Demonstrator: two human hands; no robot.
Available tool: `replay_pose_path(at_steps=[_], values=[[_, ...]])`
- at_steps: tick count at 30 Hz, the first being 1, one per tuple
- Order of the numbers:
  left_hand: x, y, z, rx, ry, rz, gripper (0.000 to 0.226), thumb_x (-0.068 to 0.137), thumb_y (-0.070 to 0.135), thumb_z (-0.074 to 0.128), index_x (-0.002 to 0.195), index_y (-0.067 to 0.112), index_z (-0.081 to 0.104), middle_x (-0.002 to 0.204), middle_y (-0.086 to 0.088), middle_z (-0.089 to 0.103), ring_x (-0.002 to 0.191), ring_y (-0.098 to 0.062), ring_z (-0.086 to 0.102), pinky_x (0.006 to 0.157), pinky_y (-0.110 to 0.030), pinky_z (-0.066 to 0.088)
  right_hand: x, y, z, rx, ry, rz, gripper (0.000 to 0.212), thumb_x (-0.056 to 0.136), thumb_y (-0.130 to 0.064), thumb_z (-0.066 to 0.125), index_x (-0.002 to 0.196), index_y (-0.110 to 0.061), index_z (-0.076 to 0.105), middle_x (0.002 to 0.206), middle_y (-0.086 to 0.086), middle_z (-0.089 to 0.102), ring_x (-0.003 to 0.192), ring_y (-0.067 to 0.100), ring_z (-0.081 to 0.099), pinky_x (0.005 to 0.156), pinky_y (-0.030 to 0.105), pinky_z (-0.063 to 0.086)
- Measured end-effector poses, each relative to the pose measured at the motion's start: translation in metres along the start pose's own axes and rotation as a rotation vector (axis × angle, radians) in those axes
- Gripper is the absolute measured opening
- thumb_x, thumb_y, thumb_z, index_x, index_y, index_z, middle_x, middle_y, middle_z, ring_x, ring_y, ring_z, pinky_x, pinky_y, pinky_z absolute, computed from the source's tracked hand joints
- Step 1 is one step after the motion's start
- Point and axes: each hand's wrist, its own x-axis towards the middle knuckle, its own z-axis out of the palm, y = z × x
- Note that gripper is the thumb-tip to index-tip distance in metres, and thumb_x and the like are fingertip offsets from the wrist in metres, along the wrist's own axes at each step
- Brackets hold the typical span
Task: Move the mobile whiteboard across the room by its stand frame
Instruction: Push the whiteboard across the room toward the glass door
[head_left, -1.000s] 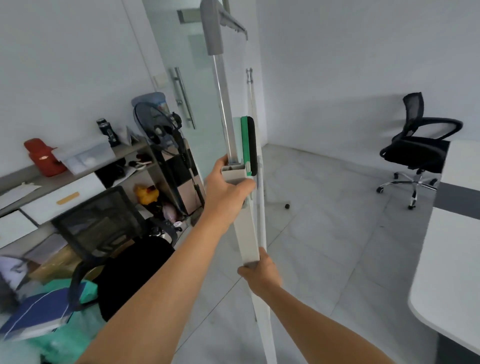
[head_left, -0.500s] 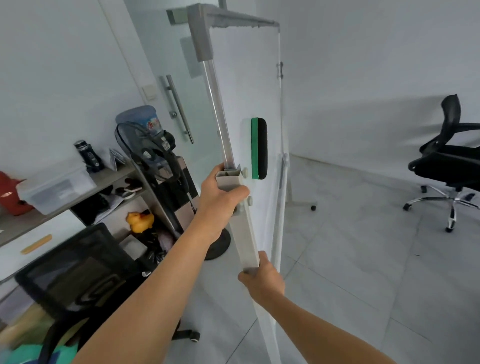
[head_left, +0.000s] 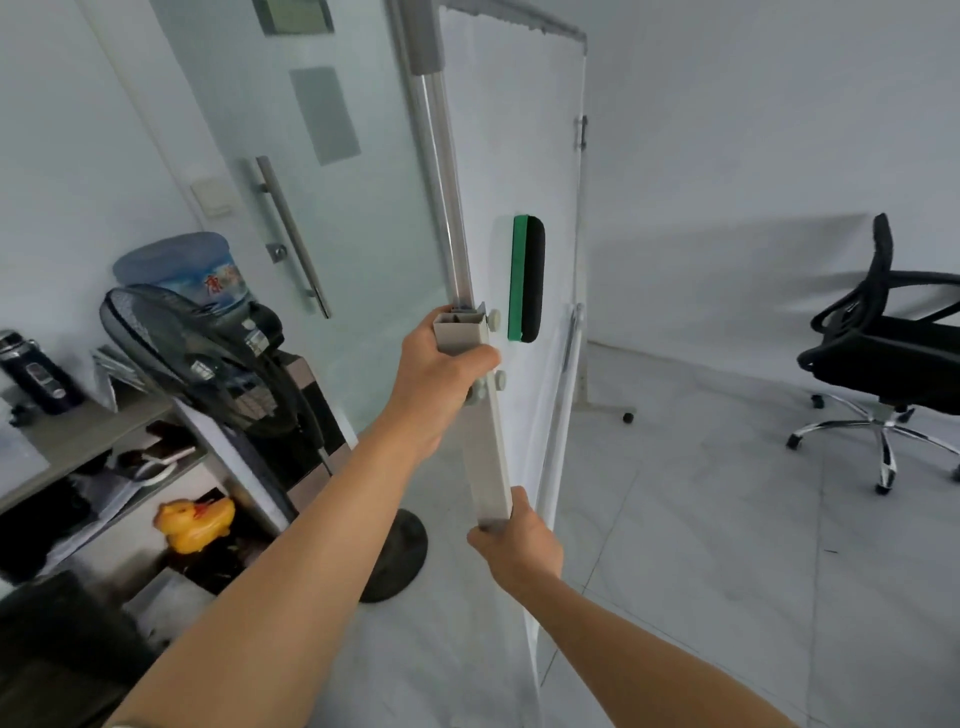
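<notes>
whiteboard transport: rolling step in hand

left hand (head_left: 441, 379) grips the top of the stand frame (head_left: 485, 452); right hand (head_left: 519, 545) grips it lower down. whiteboard (head_left: 511, 156) stands upright by the glass door (head_left: 332, 208). next: steer past the fan (head_left: 197, 353), keeping the frame vertical

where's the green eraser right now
In the head view the green eraser sits upright on the whiteboard face, just right of the stand post and a little above the left hand gripping that post.
</notes>
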Motion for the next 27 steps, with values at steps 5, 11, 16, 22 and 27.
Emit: replay_pose_path(at_steps=[5,11,16,22,27], values=[[0.086,-0.011,-0.020,-0.025,-0.073,-0.001,0.030,0.075,-0.008,0.058,0.091,0.018,0.056,0.090,-0.015,0.060,0.067,-0.034,0.060,0.039,-0.020,0.036,0.081,-0.033,0.012,0.043,0.068,0.068,0.039,0.076,-0.038,0.061,0.097,-0.036,0.029,0.094,-0.006,0.066,0.072,0.019,0.060,0.043,0.022,0.034],[0.175,-0.027,-0.035,-0.033,-0.114,-0.017,0.033,0.073,-0.005,0.059,0.093,0.021,0.057,0.085,-0.011,0.059,0.062,-0.029,0.053,0.039,-0.019,0.035,0.165,-0.059,0.024,0.059,0.155,0.108,0.035,0.071,-0.038,0.061,0.093,-0.031,0.035,0.089,-0.003,0.067,0.071,0.024,0.064,0.048,0.027,0.041],[0.235,-0.040,-0.051,-0.052,-0.146,0.006,0.033,0.078,-0.011,0.057,0.097,0.016,0.057,0.067,-0.004,0.058,0.038,-0.009,0.046,0.038,-0.020,0.035,0.226,-0.077,0.034,0.004,0.220,0.112,0.033,0.072,-0.038,0.059,0.090,-0.026,0.034,0.081,-0.004,0.062,0.067,0.025,0.060,0.050,0.028,0.040],[0.293,-0.053,-0.064,-0.003,-0.167,0.042,0.033,0.079,-0.008,0.060,0.094,0.022,0.057,0.050,0.012,0.050,0.040,-0.006,0.047,0.039,-0.019,0.038,0.288,-0.088,0.043,-0.066,0.274,0.072,0.036,0.076,-0.040,0.061,0.089,-0.023,0.032,0.090,0.002,0.058,0.068,0.025,0.059,0.053,0.034,0.048],[0.325,-0.056,-0.081,0.041,-0.211,0.054,0.030,0.078,-0.005,0.062,0.092,0.022,0.057,0.055,0.011,0.053,0.045,-0.008,0.048,0.042,-0.021,0.041,0.321,-0.101,0.052,-0.095,0.311,0.074,0.036,0.075,-0.041,0.062,0.089,-0.020,0.035,0.086,0.003,0.057,0.067,0.027,0.061,0.060,0.043,0.056]])
